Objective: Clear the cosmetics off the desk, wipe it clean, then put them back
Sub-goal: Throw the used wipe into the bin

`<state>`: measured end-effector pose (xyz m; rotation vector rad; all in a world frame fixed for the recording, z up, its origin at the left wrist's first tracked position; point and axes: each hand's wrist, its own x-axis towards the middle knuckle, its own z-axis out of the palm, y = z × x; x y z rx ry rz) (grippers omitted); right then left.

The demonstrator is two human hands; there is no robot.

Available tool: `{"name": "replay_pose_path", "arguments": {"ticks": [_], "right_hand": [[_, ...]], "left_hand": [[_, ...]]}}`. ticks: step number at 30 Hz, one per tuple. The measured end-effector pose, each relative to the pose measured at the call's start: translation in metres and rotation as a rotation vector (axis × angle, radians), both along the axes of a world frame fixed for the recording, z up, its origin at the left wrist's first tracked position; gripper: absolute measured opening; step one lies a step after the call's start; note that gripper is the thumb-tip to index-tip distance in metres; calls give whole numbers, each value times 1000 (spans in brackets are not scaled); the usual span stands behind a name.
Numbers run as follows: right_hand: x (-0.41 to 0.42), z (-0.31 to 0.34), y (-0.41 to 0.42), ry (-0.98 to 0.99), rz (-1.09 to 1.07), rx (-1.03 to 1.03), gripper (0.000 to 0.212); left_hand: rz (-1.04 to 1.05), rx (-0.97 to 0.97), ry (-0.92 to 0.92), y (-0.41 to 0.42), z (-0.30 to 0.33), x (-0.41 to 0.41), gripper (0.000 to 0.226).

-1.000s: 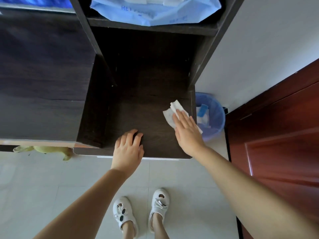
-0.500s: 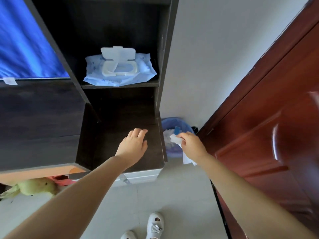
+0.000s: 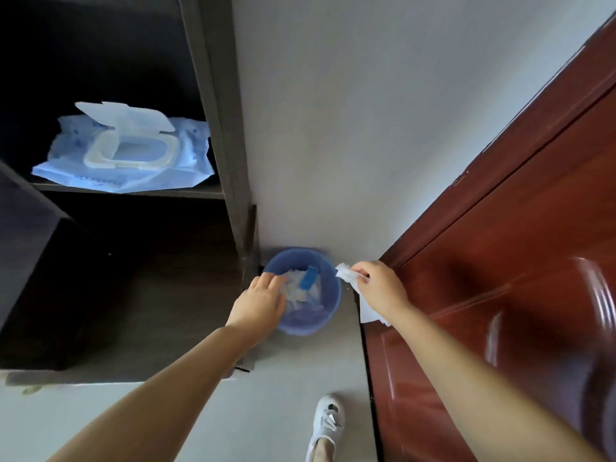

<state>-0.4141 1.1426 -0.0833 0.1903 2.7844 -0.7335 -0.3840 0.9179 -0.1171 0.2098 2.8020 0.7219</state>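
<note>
From the head camera, the only view, the wiping step is judged to be closing: a used wipe (image 3: 350, 278) is held over the floor, just beside the rim of a blue bin (image 3: 330, 308) that stands against the wall between the dark worktop (image 3: 150, 295) and a red-brown door (image 3: 500, 295). The wipe is pinched in the fingers (image 3: 358, 271) of the right hand (image 3: 383, 288), which are closed on its crumpled top, while a loose flap hangs below the wrist. The right arm is stretched forward and slightly inward, with the back of the hand facing up.

The left hand (image 3: 261, 303) is extended over the near-left rim of the bin, palm down. Its fingers are curled downward toward the white scraps inside; whether anything is gripped cannot be told, since the fingertips are hidden and blurred.

No cosmetics are seen anywhere in view, and the worktop left of the fingers appears bare. A pack of wipes (image 3: 126, 151) with its lid flipped open lies on the shelf above, well up and to the left of both hands.

The next move is judged to call for the wipe being carried a little leftward over the bin opening and released there, after which the cosmetics would have to be fetched.
</note>
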Motion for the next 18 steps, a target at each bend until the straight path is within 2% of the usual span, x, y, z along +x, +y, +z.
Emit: {"name": "replay_pose_path", "arguments": {"ticks": [8, 13, 15, 18], "right_hand": [[-89, -121, 37, -118, 209, 37, 29], [-118, -236, 26, -168, 304, 12, 30], [-125, -285, 20, -180, 379, 8, 31], [-128, -355, 9, -182, 519, 81, 34]], "left_hand": [[159, -1, -227, 67, -135, -4, 39], [99, -19, -88, 83, -242, -9, 36], [43, -97, -56, 87, -286, -13, 33], [-8, -206, -73, 89, -347, -13, 45]]}}
